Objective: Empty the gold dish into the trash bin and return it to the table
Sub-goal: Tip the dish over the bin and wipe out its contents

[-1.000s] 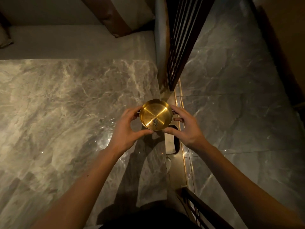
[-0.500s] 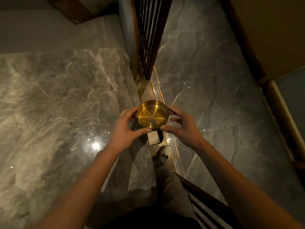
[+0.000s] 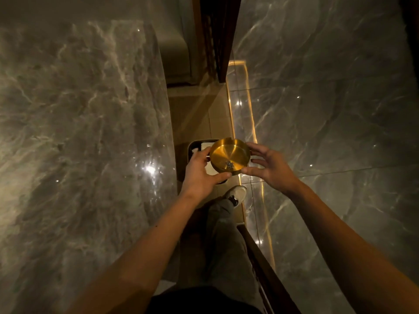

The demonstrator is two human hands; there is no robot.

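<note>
A: Nearest item?

B: Dark top at the lower edge; grey trouser leg (image 3: 223,236) extended forward, ending in a pale shoe (image 3: 235,194) on the floor strip.

A: Hands?

B: Left hand (image 3: 199,172): thumb curled under the near rim, fingers along the far-left rim of the gold dish (image 3: 230,156). Right hand (image 3: 269,166): thumb pressed against the near-right rim, index finger reaching round the far-right rim; the remaining fingers were spread loose and did not clearly touch. Both hands closed on the dish, neither in a fist.

A: The dish itself?

B: Round, shallow, gold, held roughly level, mouth up. A small grey clump (image 3: 229,164) lay inside near the front wall. Dish was carried in the air, partly over a dark square-rimmed trash bin (image 3: 192,146) on the floor, with something pale visible inside it.

A: Surroundings?

B: Grey marble table (image 3: 79,132) to the left, glossy, with light glints. Grey marble floor (image 3: 328,109) to the right, bordered by a glowing amber strip (image 3: 254,130). Farther off, a dark slatted partition (image 3: 215,37) and a pale cushioned seat (image 3: 179,62).
</note>
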